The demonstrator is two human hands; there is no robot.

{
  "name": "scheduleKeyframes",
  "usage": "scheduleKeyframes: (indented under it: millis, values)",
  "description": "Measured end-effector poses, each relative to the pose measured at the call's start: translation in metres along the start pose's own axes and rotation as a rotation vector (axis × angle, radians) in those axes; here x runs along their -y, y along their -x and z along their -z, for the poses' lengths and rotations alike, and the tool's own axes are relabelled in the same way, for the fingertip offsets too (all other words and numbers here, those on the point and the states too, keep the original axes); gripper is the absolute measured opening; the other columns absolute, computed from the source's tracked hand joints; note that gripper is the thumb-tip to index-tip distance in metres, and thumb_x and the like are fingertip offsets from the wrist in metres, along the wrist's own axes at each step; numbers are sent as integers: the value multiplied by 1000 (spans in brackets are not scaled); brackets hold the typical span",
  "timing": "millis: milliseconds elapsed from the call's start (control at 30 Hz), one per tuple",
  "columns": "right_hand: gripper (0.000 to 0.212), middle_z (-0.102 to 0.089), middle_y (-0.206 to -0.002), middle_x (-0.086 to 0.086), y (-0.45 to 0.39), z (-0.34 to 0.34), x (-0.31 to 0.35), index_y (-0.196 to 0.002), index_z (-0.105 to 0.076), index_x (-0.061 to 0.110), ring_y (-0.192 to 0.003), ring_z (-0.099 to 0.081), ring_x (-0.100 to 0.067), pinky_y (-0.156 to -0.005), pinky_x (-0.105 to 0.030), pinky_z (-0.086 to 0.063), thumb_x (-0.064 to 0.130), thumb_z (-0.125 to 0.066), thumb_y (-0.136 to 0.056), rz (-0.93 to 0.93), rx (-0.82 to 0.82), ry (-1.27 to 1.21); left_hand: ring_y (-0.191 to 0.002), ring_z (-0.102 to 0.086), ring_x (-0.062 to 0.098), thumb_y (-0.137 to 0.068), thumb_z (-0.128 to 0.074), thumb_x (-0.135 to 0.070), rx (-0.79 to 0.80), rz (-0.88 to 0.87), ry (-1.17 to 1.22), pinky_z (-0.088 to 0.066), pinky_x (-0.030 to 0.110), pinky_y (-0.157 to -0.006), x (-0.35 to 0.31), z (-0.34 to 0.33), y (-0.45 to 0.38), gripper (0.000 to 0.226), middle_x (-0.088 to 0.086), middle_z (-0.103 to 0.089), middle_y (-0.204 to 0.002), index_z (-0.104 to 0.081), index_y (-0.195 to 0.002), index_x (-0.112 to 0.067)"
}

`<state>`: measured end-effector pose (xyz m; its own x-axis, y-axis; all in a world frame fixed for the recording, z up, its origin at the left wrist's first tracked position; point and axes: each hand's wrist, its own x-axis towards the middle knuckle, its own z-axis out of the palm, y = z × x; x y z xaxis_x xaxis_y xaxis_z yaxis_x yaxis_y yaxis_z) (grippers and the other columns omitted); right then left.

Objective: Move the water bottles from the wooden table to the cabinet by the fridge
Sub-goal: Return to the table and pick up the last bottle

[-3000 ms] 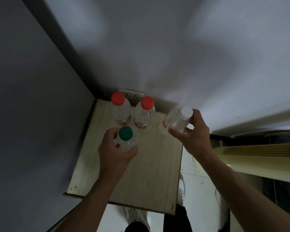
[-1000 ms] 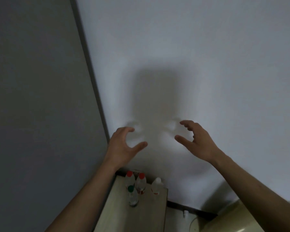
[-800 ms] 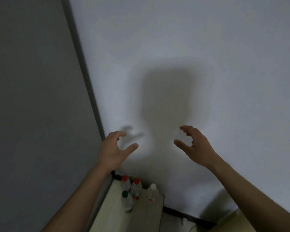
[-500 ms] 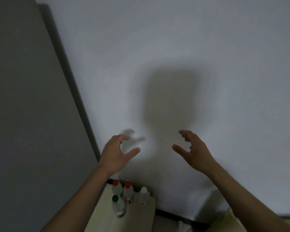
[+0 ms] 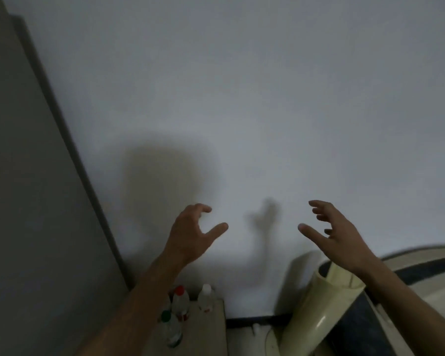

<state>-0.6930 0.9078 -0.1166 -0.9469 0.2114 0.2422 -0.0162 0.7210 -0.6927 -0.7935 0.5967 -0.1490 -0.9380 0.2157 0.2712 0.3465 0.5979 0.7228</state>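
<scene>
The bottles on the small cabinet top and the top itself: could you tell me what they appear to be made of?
The white-capped bottle, red-capped bottle and green-capped bottle look like clear, glossy plastic: see-through bodies, coloured screw caps. The cabinet top looks like pale matt wood or wood-look laminate; motion blur and dim light leave that open.

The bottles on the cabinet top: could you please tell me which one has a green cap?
The green-capped bottle, standing nearest the camera; the red-capped bottle and white-capped bottle stand behind it near the wall.

Raised empty hands, bottles (image 5: pixel 181 303) on cabinet (image 5: pixel 217 327)
</scene>
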Motion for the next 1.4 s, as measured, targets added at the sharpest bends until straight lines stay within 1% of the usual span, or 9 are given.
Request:
scheduleKeyframes:
  millis: [133, 333, 567, 700, 800, 933, 1033, 1300, 1400]
  values:
    - [79, -51, -139, -1, 58, 27, 3, -142, -40, 31, -124, -52, -20, -100, -47, -48, 63, -61, -72, -142, -96, 27, -112, -56, 10, -79, -73, -58, 59, -49, 83, -50, 34, -95, -1, -14, 21, 50, -12, -57, -123, -59, -117, -29]
    - [85, -52, -139, 0, 142, 67, 8, -143, -42, 29, -122, -52, -16, -97, -45, -51, 73, -55, -72, -195, -186, 234, -117, -53, 10, -81, -70, -59, 204, -218, 112, -45, 30, -95, -56, -41, 34, 52, -12, -56, -126, -58, -120, -28]
    - [77, -53, -138, 2, 241, 124, 7, -139, -46, 25, -120, -51, -12, -97, -34, -48, 66, -57, -74, -344, -322, 322, -119, -49, 10, -84, -66, -58, 364, -455, 91, -39, 23, -91, -140, -101, 71, 52, -11, -54, -129, -55, -125, -28]
    - [79, -52, -139, 3, 314, 168, -1, -139, -47, 28, -115, -48, -6, -93, -27, -43, 70, -53, -72, -463, -408, 402, -116, -48, 10, -83, -64, -63, 500, -586, 91, -47, 29, -92, -199, -148, 110, 56, -11, -53, -131, -53, -127, -30]
    - [83, -48, -146, 2, 376, 195, -6, -140, -45, 31, -119, -51, -12, -95, -30, -46, 75, -50, -70, -566, -453, 402, -114, -49, 12, -82, -62, -65, 588, -661, 85, -50, 36, -94, -243, -177, 150, 58, -10, -53, -130, -53, -126, -29]
    - [78, -47, -147, -1, 452, 218, -16, -140, -44, 30, -128, -48, -17, -99, -28, -39, 73, -49, -75, -663, -522, 410, -115, -50, 15, -82, -63, -65, 683, -771, 46, -48, 37, -95, -295, -200, 205, 60, -6, -53, -129, -54, -126, -26]
    - [67, -48, -146, -1, 502, 226, -27, -139, -45, 30, -128, -47, -17, -99, -28, -38, 65, -53, -82, -731, -567, 413, -115, -51, 16, -81, -63, -65, 728, -847, 11, -48, 38, -95, -323, -214, 240, 58, -6, -54, -127, -56, -123, -26]
    - [66, -45, -149, 0, 599, 226, -21, -139, -45, 31, -132, -45, -20, -106, -39, -44, 67, -51, -84, -1003, -675, 438, -116, -51, 15, -80, -64, -65, 876, -1038, 15, -48, 39, -96, -382, -264, 303, 59, -8, -53, -126, -56, -124, -26]
    - [63, -44, -148, -1, 624, 229, -8, -139, -46, 29, -131, -45, -19, -102, -35, -46, 62, -54, -87, -1116, -753, 479, -114, -51, 17, -81, -66, -64, 938, -1126, 55, -50, 40, -93, -404, -285, 323, 58, -6, -54, -125, -57, -123, -25]
